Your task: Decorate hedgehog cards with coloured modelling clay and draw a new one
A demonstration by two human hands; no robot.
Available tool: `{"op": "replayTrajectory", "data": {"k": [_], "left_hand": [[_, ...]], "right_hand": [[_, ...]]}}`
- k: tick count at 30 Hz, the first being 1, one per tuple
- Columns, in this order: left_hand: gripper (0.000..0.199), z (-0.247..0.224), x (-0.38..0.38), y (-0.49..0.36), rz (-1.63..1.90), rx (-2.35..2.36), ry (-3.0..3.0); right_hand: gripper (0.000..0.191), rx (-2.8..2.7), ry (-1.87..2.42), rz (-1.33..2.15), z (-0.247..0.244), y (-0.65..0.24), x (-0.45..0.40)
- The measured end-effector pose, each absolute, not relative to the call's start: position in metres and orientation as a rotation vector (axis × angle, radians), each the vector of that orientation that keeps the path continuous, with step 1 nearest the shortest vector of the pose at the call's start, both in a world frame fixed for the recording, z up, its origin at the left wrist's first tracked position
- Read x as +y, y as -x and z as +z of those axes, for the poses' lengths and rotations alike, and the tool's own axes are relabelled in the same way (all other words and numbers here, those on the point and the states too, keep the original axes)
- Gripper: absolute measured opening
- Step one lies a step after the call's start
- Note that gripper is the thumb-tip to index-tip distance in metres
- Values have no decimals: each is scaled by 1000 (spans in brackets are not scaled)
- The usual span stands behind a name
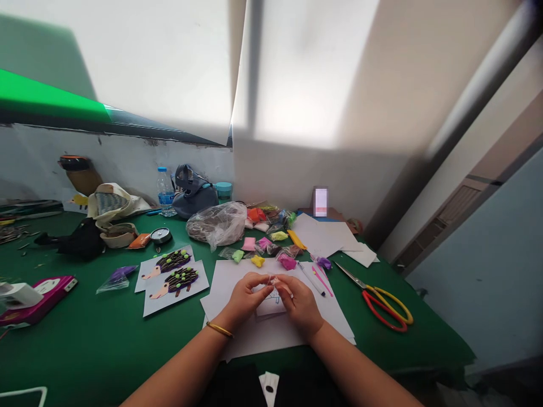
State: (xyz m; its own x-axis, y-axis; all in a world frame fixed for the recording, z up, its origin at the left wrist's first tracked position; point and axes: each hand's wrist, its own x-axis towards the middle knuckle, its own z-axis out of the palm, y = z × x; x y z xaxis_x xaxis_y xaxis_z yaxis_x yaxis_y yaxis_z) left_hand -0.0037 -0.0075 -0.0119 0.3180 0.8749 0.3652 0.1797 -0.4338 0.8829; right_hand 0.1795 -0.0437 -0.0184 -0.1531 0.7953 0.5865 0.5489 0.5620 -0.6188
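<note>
My left hand (249, 297) and my right hand (299, 301) meet over white paper (237, 339), fingertips pinched together. Between them is a small pale piece (274, 280), too small to make out clearly. Beneath the hands lies a small card (271, 308) with a blue drawing, partly covered by them. Just beyond my fingers are packets of yellow clay (257, 261) and magenta clay (287, 261). A marker (314, 281) and a pink tool (323, 281) rest on the paper to the right of my right hand.
Red-and-yellow-handled scissors (384, 305) lie at the right. Two hedgehog cards (176, 285) are at the left, near a purple packet (119, 277). Behind stand a plastic bag (218, 223), a water bottle (166, 195) and a phone (321, 202).
</note>
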Motion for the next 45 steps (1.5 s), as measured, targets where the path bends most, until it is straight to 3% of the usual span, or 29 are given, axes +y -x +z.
{"op": "replayTrajectory", "data": {"k": [6,11,20,29,38,45], "left_hand": [[26,-15,-6,1,1164,951,-1789],[25,-13,-3,4,1208,1033,-1618],[26,-10,-5,3,1299,1079,-1569],[29,-4,-6,9,1260,925,-1669],[29,-10,-1,5,1200,927,-1486],[24,-10,-1,8,1361,929,-1761]], "right_hand": [[25,-1818,1135,323,-22,-180,-42],[45,-1798,1150,244,-27,-182,-39],[23,-1881,1131,246,-16,-176,-43],[36,-1755,1202,268,-30,-184,-40],[26,-1785,1167,331,-26,-183,-41],[24,-1763,1153,370,-23,-181,-43]]}}
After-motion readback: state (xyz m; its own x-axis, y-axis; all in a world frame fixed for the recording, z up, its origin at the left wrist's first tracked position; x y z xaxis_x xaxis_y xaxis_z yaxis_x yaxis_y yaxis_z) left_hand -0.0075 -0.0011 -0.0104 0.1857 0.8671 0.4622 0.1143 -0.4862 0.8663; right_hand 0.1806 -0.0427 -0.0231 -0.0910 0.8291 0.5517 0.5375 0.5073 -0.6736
